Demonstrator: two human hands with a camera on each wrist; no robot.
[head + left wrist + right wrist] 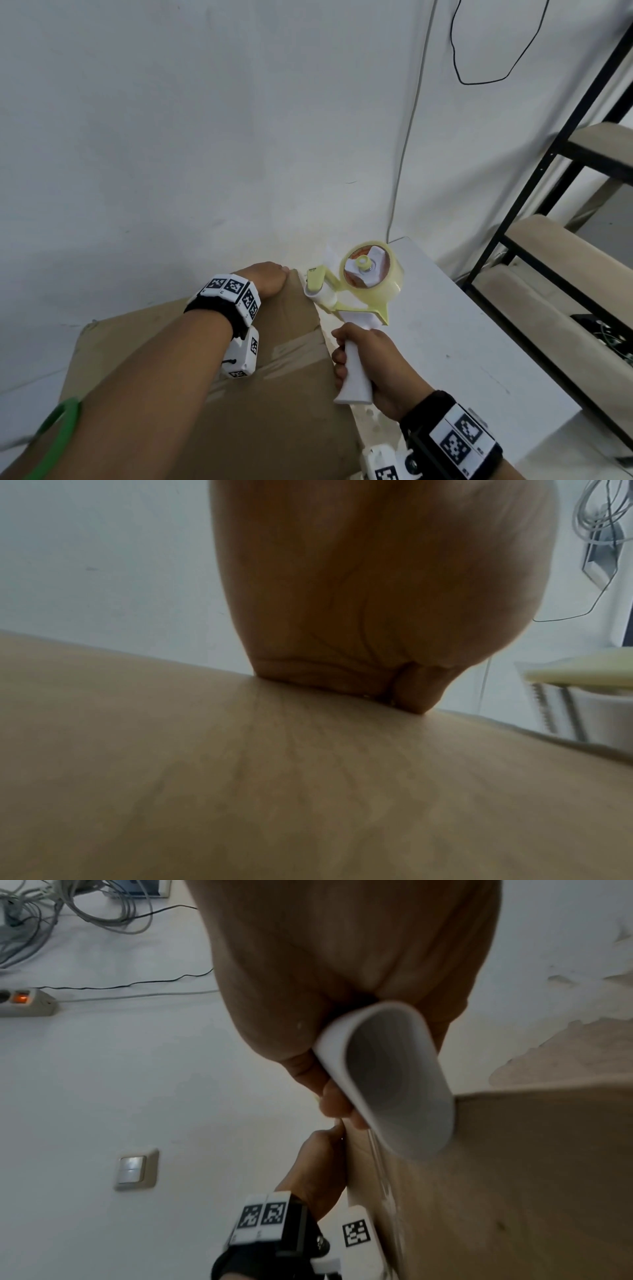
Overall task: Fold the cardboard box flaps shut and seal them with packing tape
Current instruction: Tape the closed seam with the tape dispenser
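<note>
The brown cardboard box (267, 411) lies on the white table with its top flaps folded down; a strip of clear tape (298, 346) shows across the seam. My left hand (270, 279) holds the box's far edge, and its fingers are hidden behind that edge. The palm (359, 588) lies against the cardboard (308, 791). My right hand (376, 366) grips the white handle (356, 370) of a yellow tape dispenser with a clear tape roll (371, 270). The dispenser's roller end (322, 294) sits at the box's far right edge, just right of my left hand. From the right wrist, the handle's hollow end (394, 1083) shows beside the box (531, 1177).
The white table (462, 342) runs on to the right of the box. A black metal shelf rack (548, 240) stands at the far right. A green ring (58, 431) lies by the box's near left corner. Cables (407, 137) hang on the wall behind.
</note>
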